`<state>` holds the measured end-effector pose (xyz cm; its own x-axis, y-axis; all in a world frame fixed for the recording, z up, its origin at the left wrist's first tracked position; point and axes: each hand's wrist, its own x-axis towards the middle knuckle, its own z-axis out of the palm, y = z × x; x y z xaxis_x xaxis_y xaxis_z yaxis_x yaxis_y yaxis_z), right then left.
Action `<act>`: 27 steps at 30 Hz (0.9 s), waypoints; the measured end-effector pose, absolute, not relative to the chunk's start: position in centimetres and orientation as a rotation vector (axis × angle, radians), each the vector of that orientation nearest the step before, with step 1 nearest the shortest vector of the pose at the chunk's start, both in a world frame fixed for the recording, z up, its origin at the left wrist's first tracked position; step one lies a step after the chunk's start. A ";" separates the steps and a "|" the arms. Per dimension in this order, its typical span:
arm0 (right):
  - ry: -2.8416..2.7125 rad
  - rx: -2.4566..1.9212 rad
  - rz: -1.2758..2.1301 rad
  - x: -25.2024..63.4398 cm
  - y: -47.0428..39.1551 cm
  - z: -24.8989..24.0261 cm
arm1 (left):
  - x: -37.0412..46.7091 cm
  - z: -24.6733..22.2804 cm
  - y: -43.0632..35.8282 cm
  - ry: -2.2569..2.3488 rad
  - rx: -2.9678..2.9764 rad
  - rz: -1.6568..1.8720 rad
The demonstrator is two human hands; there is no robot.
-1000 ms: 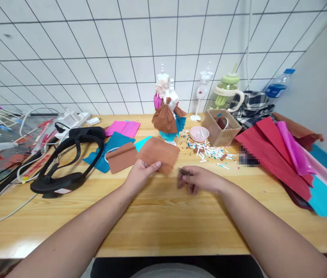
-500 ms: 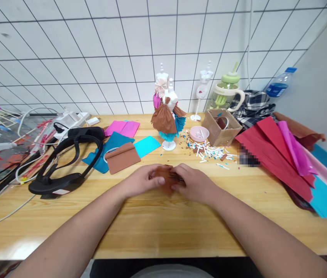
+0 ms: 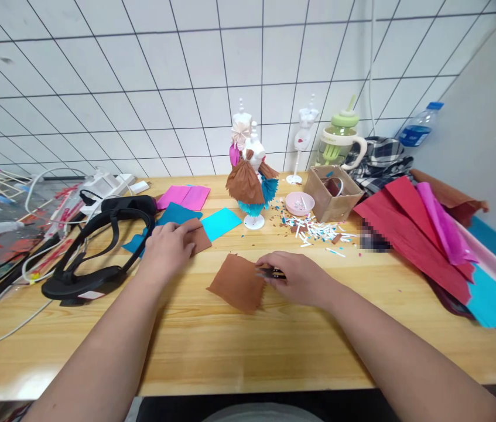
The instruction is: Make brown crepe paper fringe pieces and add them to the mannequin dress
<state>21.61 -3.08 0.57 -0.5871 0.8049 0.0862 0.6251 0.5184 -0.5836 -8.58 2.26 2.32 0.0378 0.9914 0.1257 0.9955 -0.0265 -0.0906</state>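
My left hand (image 3: 167, 249) rests on a folded brown paper piece (image 3: 199, 237) at the left, its fingers spread over it and covering much of it. My right hand (image 3: 296, 276) is closed around small black scissors (image 3: 274, 273) with gold marks; the palm and fingers hide most of them. Just left of their tips, a loose brown paper square (image 3: 239, 283) with a jagged right edge lies on the table. Behind the hands stands a small white dress form (image 3: 254, 153) wearing brown and blue crinkled paper skirts.
Blue paper (image 3: 222, 224) and pink paper (image 3: 185, 197) lie at the back left, beside a black headset (image 3: 118, 272). Paper scraps (image 3: 318, 228), a pink bowl (image 3: 300, 203) and a cardboard box (image 3: 333, 202) are behind my right hand. Red paper sheets (image 3: 406, 223) lie at the right.
My left hand has let go of the brown paper square and moved left onto the folded brown paper. The square now lies flat on the table; my right hand has shifted slightly right.
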 end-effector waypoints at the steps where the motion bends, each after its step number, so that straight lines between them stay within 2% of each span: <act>1: -2.379 -1.259 0.731 21.7 -2.9 0.5 | -8.8 2.3 2.3 -2.113 -2.105 -0.002; 8: -2.191 -1.521 0.776 22.0 -2.0 0.2 | -9.4 2.9 2.8 -2.263 -2.063 0.154; 18: -2.344 -1.501 0.688 22.0 -2.2 0.3 | -10.6 4.0 2.5 -2.224 -1.887 -0.055; 24: -2.362 -1.497 0.676 22.0 -2.2 0.2 | -11.1 3.6 2.7 -2.205 -1.779 -0.472; 27: -2.376 -1.490 0.668 22.0 -2.1 0.1 | -11.5 3.3 2.9 -2.228 -1.824 -0.395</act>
